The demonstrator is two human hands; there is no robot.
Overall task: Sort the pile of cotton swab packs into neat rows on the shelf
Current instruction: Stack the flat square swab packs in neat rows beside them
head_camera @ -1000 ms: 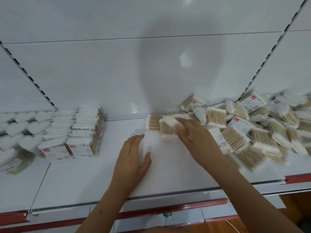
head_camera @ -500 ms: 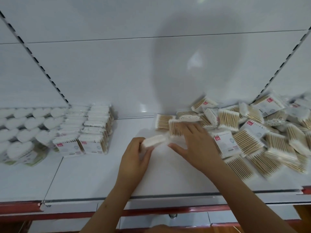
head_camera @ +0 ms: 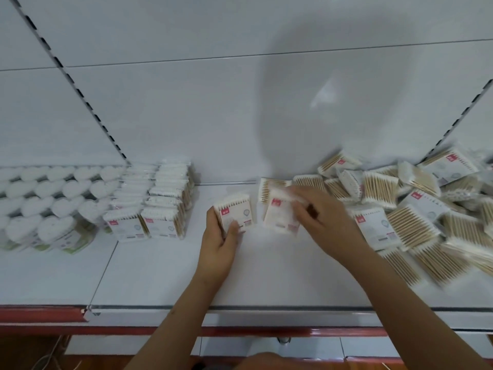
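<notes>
The left hand had stood its pack upright, gripping it, while the right hand now pinched a second pack from the pile.

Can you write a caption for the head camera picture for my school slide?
Left hand holds one swab pack, right hand grips another, between neat rows and pile.

Shop: white slotted display shelf, red price rail, rows of packaged stock.
</notes>
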